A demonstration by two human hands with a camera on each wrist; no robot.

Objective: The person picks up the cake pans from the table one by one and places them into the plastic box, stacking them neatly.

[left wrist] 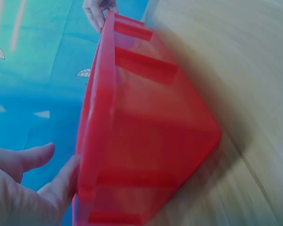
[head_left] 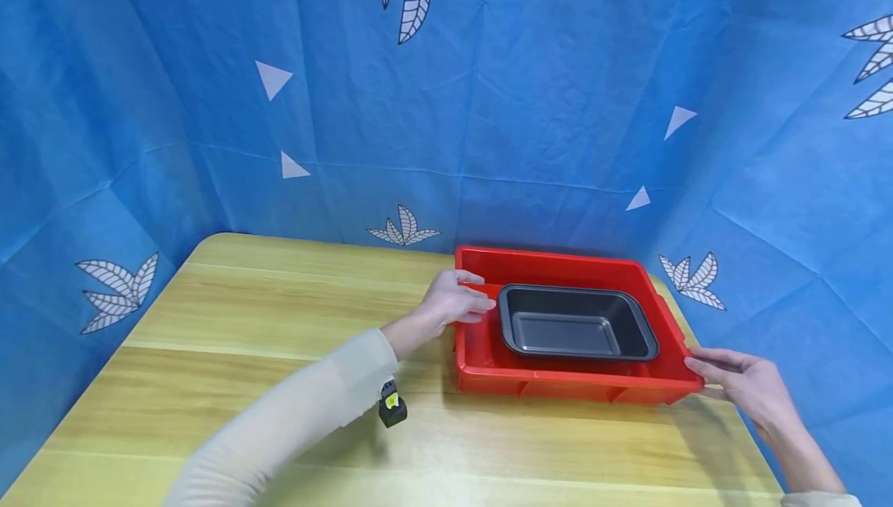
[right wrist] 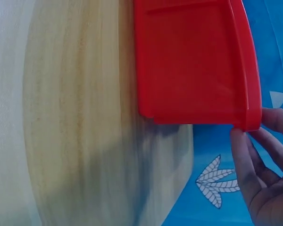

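A red plastic tray (head_left: 558,384) sits toward the right of the wooden table, with a dark rectangular loaf pan (head_left: 512,336) inside it. My left hand (head_left: 453,299) reaches over the tray's left rim, fingertips close to the pan's left end; whether they touch it I cannot tell. In the left wrist view the left thumb stands apart from the rim, and part of a finger is hidden behind it. At the tray's near right corner, my right hand (head_left: 749,383) pinches the rim, with fingers (right wrist: 278,121) above and below the edge in the right wrist view.
The wooden table (head_left: 279,290) extends left of the tray and in front of it. Behind and on both sides hangs a blue curtain (head_left: 558,88) with white leaf prints. The tray's right side lies near the table's right edge. A black wrist camera (head_left: 392,408) hangs beneath the left sleeve.
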